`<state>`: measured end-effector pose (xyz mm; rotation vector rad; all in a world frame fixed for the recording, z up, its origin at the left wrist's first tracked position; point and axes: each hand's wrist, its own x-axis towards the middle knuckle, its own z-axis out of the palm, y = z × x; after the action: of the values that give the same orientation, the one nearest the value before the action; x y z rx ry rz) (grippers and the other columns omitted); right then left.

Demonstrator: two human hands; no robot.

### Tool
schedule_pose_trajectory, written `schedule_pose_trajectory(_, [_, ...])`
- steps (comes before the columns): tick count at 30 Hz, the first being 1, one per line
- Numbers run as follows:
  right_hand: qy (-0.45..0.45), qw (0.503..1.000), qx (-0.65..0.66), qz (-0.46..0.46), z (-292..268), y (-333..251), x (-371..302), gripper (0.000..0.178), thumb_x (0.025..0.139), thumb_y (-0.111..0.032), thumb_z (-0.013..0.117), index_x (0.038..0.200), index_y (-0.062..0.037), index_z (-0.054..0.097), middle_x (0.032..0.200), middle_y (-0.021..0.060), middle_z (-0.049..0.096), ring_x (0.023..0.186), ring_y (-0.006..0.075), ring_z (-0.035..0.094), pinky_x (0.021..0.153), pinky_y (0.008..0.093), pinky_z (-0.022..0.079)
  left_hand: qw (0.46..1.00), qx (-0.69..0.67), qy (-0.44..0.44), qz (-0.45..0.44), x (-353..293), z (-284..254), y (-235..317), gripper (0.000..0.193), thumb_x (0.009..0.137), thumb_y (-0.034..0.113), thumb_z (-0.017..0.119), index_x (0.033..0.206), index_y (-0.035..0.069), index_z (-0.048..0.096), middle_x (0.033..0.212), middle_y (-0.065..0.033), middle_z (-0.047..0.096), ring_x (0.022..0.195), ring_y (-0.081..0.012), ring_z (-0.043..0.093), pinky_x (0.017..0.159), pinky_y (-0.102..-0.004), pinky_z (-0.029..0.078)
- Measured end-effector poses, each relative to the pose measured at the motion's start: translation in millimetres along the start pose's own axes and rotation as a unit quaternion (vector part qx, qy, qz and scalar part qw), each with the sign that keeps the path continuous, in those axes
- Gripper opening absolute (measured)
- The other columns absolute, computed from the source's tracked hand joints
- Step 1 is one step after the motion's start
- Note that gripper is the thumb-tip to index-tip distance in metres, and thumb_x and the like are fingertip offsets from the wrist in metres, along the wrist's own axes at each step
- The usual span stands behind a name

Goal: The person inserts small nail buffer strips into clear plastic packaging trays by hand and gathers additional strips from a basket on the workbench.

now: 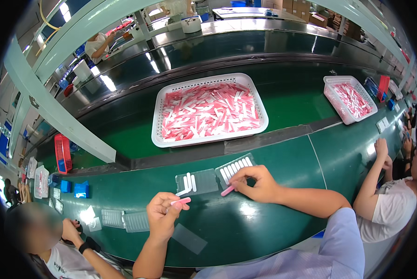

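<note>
Between the thumb and fingers of my left hand [165, 211] is a small pink nail file [182, 201], a short flat strip with rounded ends. My right hand [256, 182] pinches another pink nail file [227, 190], tilted, at the near edge of a clear plastic case. The case lies opened flat. Its right half [217, 168] holds a row of several white files [235, 169], partly covered by my right fingers. On the left half [206, 182] lie a few more white files [190, 182], one of them slanted near my left fingertips.
Beyond the case stands a white basket [157, 122] heaped with pink and white files; a smaller filled basket [334, 104] is at right. Clear cases [137, 222] and a transparent sheet [190, 239] lie near my left forearm. Co-workers sit on both sides. A metal post [73, 116] rises at left.
</note>
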<state>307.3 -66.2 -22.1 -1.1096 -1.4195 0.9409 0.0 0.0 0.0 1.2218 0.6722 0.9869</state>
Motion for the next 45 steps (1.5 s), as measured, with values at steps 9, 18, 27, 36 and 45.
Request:
schedule_pose_trajectory(9, [0.069,0.996,0.028,0.044,0.9,30.7,-27.5,0.009,0.094,0.003,0.071,0.101,0.0024,0.076,0.091,0.0085,0.076,0.079,0.0082,0.066,0.071,0.0253,0.053,0.999,0.04,0.02,0.011,5.7,18.7,-0.1,0.012,0.099,0.005,0.071,0.106,0.003,0.062,0.09,-0.0119,0.076,0.061,-0.0038,0.058,0.052,-0.0191,0.033])
schedule_pose_trajectory(18, [0.082,0.996,0.018,-0.017,-1.7,32.6,-28.5,0.01,0.093,0.001,0.072,0.103,0.0001,0.077,0.081,0.0048,0.072,0.067,0.0068,0.058,0.062,0.0248,0.047,0.915,0.382,-0.001,0.131,18.7,17.6,4.3,0.013,0.092,0.001,0.078,0.102,0.002,0.069,0.086,-0.0056,0.077,0.057,-0.0055,0.054,0.05,-0.0276,0.042])
schedule_pose_trajectory(27, [0.063,0.998,0.007,-0.018,-5.9,28.8,-28.7,0.011,0.094,-0.001,0.073,0.104,-0.0023,0.077,0.083,0.0042,0.072,0.066,0.0076,0.057,0.062,0.0248,0.048,0.573,0.695,-0.133,0.413,52.0,29.1,-1.6,0.025,0.079,0.006,0.075,0.104,0.007,0.077,0.099,-0.0001,0.078,0.057,-0.0119,0.055,0.049,-0.0275,0.042])
schedule_pose_trajectory(36, [0.053,0.998,0.005,-0.031,-4.3,28.2,-28.0,0.01,0.094,-0.004,0.074,0.104,-0.0028,0.078,0.08,0.0025,0.07,0.064,0.008,0.055,0.06,0.0249,0.047,0.662,0.685,-0.123,0.277,60.5,30.5,-18.3,0.014,0.081,0.011,0.083,0.095,0.012,0.08,0.1,0.0012,0.077,0.07,-0.0189,0.07,0.059,-0.0316,0.054])
schedule_pose_trajectory(45, [0.046,0.999,0.014,-0.016,-3.8,28.6,-28.6,0.011,0.094,-0.004,0.074,0.104,-0.0019,0.077,0.079,0.0021,0.069,0.062,0.0073,0.053,0.058,0.0248,0.045,0.773,0.576,-0.137,0.229,54.5,30.5,-7.0,0.036,0.075,0.021,0.092,0.103,0.004,0.079,0.092,-0.0049,0.074,0.073,-0.0216,0.07,0.066,-0.032,0.056])
